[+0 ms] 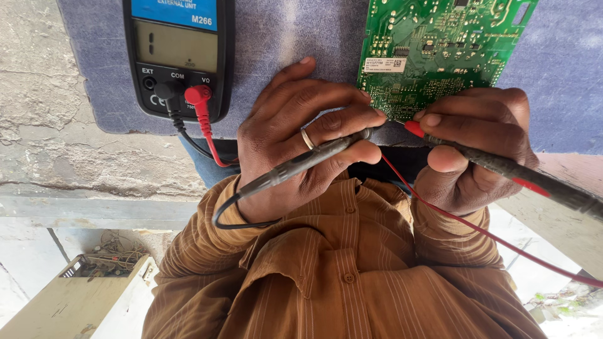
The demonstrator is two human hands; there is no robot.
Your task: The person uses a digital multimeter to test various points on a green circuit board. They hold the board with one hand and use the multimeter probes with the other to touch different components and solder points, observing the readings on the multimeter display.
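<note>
Circuit board [433,50], green, sat at the top right on a blue-grey cloth [301,37], with a small white rectangular label near its lower left corner. Black meter [178,56] with a blue label strip was top left. Left hand [295,135] was clamped on the black probe [301,164], right hand [477,147] on the red-tipped probe [496,164], both tips at the board's bottom edge.

The meter [178,56] is lying on the tabletop [301,31], well apart from the circuit board [433,50] — two leads [204,125] plugging into its lower face. Both hands are sitting at the board's near edge, the probe tips [402,123] meeting just beside it.
</note>
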